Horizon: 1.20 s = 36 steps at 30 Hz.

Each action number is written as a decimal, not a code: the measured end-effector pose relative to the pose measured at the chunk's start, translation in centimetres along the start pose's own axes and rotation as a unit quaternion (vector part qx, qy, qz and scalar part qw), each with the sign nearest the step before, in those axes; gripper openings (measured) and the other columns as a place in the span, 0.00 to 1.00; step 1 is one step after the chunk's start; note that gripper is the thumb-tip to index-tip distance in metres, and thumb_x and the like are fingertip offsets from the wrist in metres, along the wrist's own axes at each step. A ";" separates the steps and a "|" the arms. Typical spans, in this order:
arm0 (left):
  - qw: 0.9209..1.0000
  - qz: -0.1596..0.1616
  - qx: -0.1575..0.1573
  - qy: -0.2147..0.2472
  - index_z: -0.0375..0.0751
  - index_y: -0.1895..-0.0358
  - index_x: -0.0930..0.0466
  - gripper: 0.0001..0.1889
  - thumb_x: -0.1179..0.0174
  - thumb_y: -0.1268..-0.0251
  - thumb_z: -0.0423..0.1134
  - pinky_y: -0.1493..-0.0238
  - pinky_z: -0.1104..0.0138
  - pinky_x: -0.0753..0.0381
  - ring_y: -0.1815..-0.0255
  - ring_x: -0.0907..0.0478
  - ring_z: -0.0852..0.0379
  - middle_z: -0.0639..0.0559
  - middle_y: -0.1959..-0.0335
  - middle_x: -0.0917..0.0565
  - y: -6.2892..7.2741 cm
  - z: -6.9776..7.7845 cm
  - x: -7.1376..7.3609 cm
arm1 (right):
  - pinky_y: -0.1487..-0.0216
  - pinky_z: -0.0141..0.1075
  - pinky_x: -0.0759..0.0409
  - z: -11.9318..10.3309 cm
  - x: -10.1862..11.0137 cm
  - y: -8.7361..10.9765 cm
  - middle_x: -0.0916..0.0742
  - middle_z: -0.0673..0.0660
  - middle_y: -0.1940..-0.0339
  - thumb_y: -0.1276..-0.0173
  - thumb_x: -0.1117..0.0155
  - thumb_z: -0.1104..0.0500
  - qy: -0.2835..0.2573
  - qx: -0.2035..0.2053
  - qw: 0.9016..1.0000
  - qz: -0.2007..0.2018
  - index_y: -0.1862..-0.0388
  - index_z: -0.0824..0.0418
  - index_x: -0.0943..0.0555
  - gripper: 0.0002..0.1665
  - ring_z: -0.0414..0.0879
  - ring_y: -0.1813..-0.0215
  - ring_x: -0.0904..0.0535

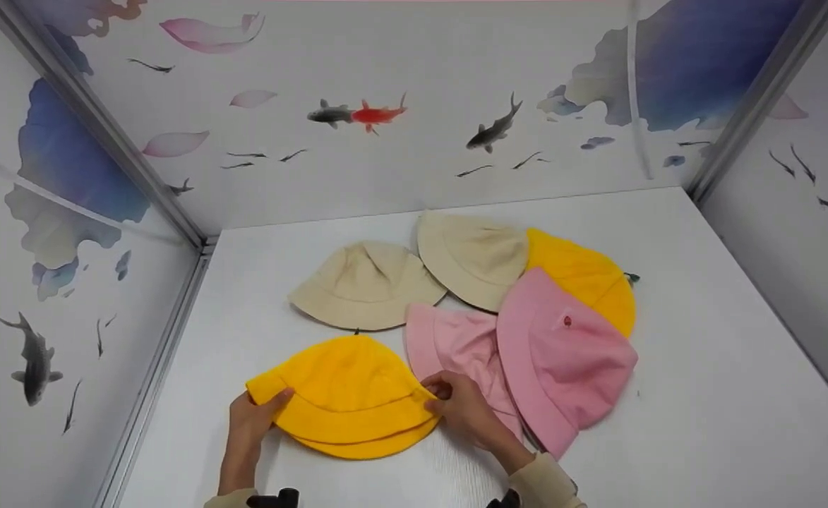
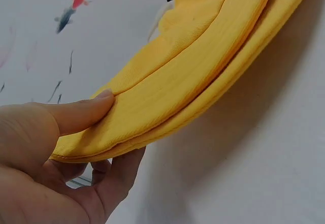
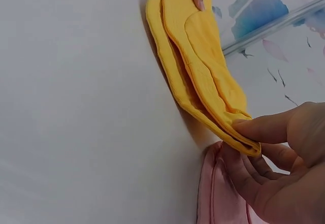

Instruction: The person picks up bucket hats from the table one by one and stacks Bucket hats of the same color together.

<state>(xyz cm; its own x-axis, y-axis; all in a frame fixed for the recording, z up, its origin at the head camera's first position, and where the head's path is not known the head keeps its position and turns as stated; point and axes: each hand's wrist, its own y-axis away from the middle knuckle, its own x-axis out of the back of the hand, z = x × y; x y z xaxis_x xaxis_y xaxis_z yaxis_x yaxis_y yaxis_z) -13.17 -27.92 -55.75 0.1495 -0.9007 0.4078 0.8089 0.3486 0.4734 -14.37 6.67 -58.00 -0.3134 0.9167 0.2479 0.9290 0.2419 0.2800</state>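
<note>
A yellow bucket hat [image 1: 354, 384], folded flat with its brim toward the person, is held between both hands. The left hand [image 1: 253, 416] pinches the left end of the brim, thumb on top and fingers beneath, as the left wrist view shows on the hat [image 2: 177, 76]. At the brim's other end the right hand [image 1: 466, 409] pinches the yellow cloth [image 3: 203, 71] between thumb and fingers. Two brim layers lie slightly apart along the front edge. A pink bucket hat [image 1: 456, 339] lies right beside the right hand, partly under another pink hat [image 1: 569, 360].
Two beige bucket hats [image 1: 371, 282] lie behind the held one. Another yellow hat [image 1: 590, 271] is at the back right, partly covered by the upper pink hat. Printed panels [image 1: 414, 169] with fish and petals enclose the white table [image 1: 724, 395] at the back and sides.
</note>
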 end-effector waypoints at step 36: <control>0.982 -0.060 -0.053 0.172 0.39 0.26 0.36 0.34 0.41 0.29 0.53 0.46 0.68 0.16 0.48 0.19 0.54 0.41 0.34 0.24 1.3 5.1 -6.5 | 0.56 0.29 0.21 -1.9 7.2 -1.6 0.12 0.59 0.58 0.36 0.35 0.74 0.030 0.031 0.983 0.179 0.53 0.63 0.13 0.15 0.48 0.59 0.23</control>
<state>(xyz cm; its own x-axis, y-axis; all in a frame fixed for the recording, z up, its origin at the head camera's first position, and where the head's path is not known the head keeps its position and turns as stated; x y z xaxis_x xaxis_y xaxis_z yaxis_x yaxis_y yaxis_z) -16.01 -20.32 -53.81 0.2178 -0.9743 0.0573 0.8844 0.2219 0.4107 -18.53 12.30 -54.87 0.0273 0.9267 0.3749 0.9914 -0.0730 0.1082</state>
